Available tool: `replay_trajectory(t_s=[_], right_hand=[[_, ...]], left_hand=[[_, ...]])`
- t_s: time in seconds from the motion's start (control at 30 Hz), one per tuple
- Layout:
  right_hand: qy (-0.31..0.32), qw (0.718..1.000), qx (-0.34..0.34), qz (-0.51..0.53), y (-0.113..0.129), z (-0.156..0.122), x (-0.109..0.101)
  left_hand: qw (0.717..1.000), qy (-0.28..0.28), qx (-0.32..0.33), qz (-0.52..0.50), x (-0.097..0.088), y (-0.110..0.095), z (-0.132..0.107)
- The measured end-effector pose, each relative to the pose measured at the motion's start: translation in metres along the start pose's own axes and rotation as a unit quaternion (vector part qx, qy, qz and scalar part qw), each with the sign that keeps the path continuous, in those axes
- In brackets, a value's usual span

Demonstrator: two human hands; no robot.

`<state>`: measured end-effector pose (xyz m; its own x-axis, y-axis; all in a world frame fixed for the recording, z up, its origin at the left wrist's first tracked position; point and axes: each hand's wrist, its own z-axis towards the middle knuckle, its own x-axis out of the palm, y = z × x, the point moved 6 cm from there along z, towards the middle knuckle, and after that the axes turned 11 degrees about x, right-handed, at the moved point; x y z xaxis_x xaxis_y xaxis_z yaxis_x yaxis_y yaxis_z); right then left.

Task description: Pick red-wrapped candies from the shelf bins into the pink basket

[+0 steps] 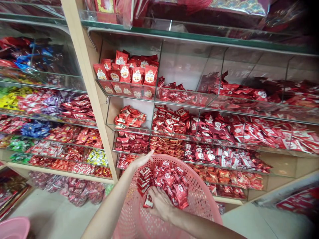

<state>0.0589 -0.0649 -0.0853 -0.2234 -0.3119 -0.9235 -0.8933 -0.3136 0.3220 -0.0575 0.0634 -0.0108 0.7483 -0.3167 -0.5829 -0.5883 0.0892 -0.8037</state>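
Observation:
Both my hands are at a pink perforated plastic basket [204, 199] with a pile of small red snack packets [168, 177] inside. My left hand [141, 161] is at the basket's far left rim, fingers stretched out, with nothing visible in it. Down in the basket, my right hand [160, 203] lies on the near side of the pile. A red and white packet [148, 201] shows between its thumb and fingers. Just beyond, several packets [145, 181] lie overlapped in a row. The fingertips of my right hand are partly hidden among the packets.
Tiered glass-fronted shelves [179, 134] full of red packets stand right behind the basket. A wooden upright [86, 76] divides them from shelves of multicoloured sweets [37, 127] on the left. Bagged goods [74, 189] lie on the floor, and a pink tub [15, 227] stands lower left.

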Motion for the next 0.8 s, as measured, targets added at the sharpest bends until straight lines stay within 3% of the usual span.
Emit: replay_trajectory(t_s=[0.27,0.43,0.53,0.67,0.8], right_hand=[[-0.024,0.997,0.069,-0.03,-0.001,0.007,-0.003],[-0.042,0.995,0.056,-0.078,0.004,0.008,-0.002],[-0.039,0.995,0.021,-0.091,0.014,0.002,-0.013],[-0.085,0.993,-0.05,-0.059,0.03,-0.005,-0.064],[-0.239,0.968,-0.07,0.02,0.021,0.005,-0.157]], left_hand=[[1.0,-0.002,-0.005,0.008,0.0,-0.002,-0.001],[1.0,-0.006,-0.014,0.015,-0.002,-0.006,-0.003],[0.999,-0.011,-0.028,0.028,-0.003,-0.006,-0.005],[0.997,-0.036,-0.04,0.059,-0.004,-0.007,-0.005],[0.989,-0.071,-0.046,0.117,-0.003,-0.003,0.001]])
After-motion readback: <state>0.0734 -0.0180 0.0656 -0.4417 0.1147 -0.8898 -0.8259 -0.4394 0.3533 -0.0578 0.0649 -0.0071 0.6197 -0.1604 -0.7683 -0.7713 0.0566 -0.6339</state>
